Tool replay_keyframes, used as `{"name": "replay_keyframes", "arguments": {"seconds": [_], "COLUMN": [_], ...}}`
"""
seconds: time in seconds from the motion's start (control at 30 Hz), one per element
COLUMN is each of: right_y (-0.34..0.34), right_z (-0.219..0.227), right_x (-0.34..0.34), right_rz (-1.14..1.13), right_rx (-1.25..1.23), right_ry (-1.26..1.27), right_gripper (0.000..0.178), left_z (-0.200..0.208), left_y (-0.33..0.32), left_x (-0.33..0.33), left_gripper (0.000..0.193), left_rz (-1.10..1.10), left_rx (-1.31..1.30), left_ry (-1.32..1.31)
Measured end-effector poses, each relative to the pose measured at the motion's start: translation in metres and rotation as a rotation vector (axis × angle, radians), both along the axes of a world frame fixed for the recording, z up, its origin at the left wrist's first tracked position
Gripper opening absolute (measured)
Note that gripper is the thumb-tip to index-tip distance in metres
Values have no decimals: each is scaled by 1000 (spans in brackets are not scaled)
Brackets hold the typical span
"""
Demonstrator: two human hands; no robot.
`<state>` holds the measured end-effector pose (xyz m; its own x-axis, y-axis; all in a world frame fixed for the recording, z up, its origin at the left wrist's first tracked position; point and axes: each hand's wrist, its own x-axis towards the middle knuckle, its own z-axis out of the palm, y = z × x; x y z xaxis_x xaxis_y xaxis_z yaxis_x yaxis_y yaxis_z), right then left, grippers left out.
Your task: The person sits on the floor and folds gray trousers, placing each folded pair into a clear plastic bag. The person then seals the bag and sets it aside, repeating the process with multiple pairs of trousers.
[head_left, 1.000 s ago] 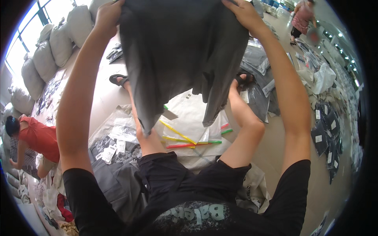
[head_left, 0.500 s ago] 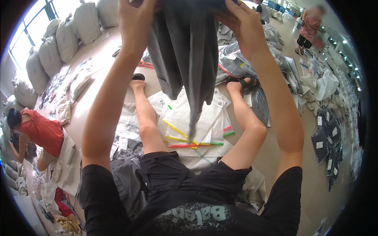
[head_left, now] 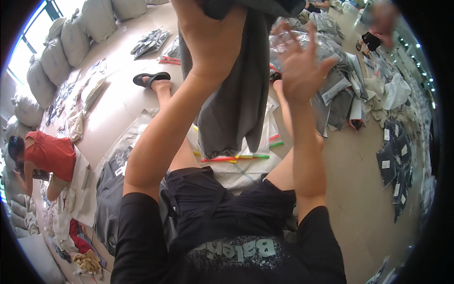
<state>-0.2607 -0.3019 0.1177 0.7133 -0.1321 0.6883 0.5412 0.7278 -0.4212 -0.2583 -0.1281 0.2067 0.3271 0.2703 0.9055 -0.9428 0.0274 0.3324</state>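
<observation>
A dark grey garment (head_left: 231,104) hangs in front of me in long folds, its upper end cut off by the top edge. My left hand (head_left: 210,40) is closed on it near the top, and the cloth hides some of the fingers. To the right of the cloth my right hand (head_left: 302,68) is raised and holds nothing, its fingers spread and slightly blurred. Behind and below the garment, clear zip bags (head_left: 272,130) with red, yellow and green closing strips lie between my legs, partly covered by the hanging cloth.
Bagged clothes (head_left: 314,35) are heaped ahead and to the right. More dark packets (head_left: 397,161) lie at the far right. Stuffed sacks (head_left: 71,42) line the left wall. A person in a red top (head_left: 49,156) bends down at left; another person (head_left: 373,40) is at upper right.
My right hand has let go of the garment and opened beside it. My left hand has moved right with the cloth, which hangs more bunched. My left foot has shifted outward.
</observation>
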Motion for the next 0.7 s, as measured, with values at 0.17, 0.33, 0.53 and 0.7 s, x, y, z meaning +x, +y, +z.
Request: {"name": "replay_keyframes", "arguments": {"seconds": [0.17, 0.33, 0.53, 0.7], "right_y": [5, 24, 24, 56], "right_z": [-192, -208, -405, -394], "right_x": [-39, -23, 12, 1], "right_rz": [-28, 77, -179, -343], "right_rx": [-923, -697, -1184, -1438], "right_ry": [341, 706, 867, 927], "right_gripper": [122, 93, 102, 96], "left_z": [-33, -148, -472, -513], "left_y": [-16, 2, 104, 120], "left_x": [57, 169, 103, -5], "left_gripper": [65, 54, 59, 55], "left_rz": [146, 324, 504, 362], "left_rx": [-23, 42, 748, 703], "left_ry": [257, 427, 1218, 1350]}}
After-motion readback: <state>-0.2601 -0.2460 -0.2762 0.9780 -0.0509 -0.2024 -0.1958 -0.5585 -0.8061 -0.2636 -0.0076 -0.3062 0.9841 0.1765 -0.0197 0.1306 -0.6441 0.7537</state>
